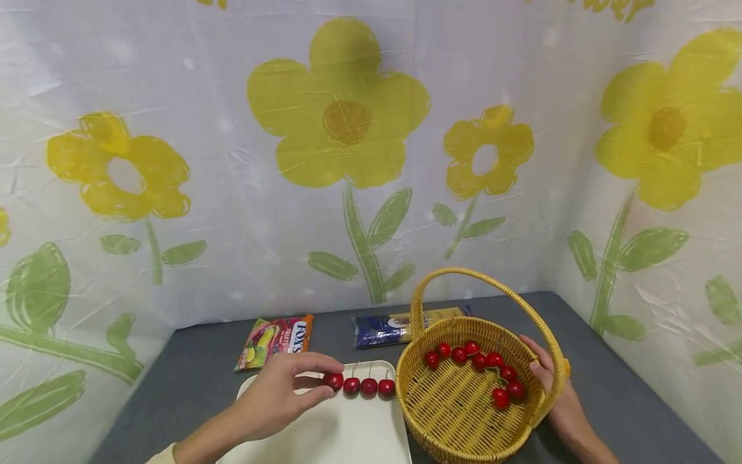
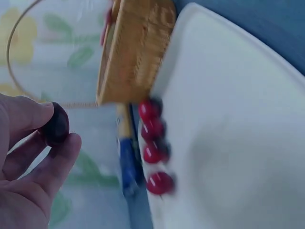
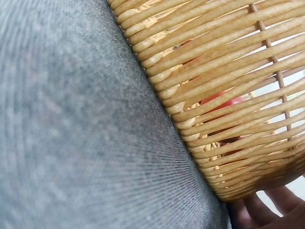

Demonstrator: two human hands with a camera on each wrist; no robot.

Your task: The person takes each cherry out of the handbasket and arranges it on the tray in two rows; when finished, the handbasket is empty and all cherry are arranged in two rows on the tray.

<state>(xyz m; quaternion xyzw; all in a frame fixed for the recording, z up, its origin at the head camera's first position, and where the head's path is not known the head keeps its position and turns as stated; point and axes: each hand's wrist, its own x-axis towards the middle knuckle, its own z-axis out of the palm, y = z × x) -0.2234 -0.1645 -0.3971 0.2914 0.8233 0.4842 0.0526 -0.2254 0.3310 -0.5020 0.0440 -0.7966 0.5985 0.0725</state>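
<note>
While left hand (image 1: 277, 392) pinches cherry (image 1: 333, 381) (small, shiny) by other cherries (image 1: 368, 387) on tray (image 1: 348, 432), right hand (image 1: 558, 396) holds basket (image 1: 449, 406). Cherry likely light, firm, slippery, quick to bruise: best hold, soft pinch round fat middle.

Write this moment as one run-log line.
left hand pinches cherry | right hand holds wicker basket | cherry row on white tray | more cherries inside basket

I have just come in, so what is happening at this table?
A person's left hand pinches a cherry near a row of cherries on the white tray. The right hand holds the side of the wicker basket, which has more cherries inside. A Fox's packet and a blue packet lie farther back.
</note>
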